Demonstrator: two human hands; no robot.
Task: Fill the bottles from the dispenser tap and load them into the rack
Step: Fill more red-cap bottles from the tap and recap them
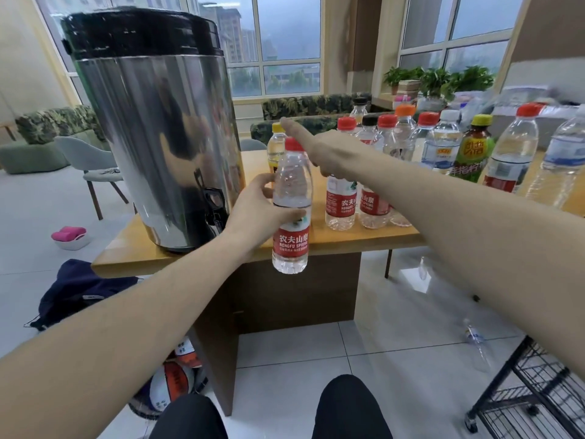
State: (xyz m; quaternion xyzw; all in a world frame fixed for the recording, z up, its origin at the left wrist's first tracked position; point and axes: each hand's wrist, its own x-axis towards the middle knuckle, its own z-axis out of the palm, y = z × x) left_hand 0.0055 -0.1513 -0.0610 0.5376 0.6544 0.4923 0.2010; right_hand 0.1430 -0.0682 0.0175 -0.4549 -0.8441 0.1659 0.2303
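Observation:
My left hand (259, 213) grips a clear bottle (291, 210) with a red cap and red label, held upright just off the front edge of the wooden table (332, 239). The steel dispenser (152, 128) with a black lid stands on the table's left end; its black tap (213, 207) is just left of my left hand. My right hand (319, 147) reaches out behind the bottle's cap with the index finger straight and pointing left, holding nothing. Several more bottles (340, 175) stand on the table to the right. A black wire rack (531, 394) stands on the floor at lower right.
A clear bottle (478, 343) lies on the tiled floor near the rack. A dark bag (79, 289) and a ball (171, 384) lie on the floor at the left. Chairs and sofas stand behind the table. My knees (345, 407) show at the bottom.

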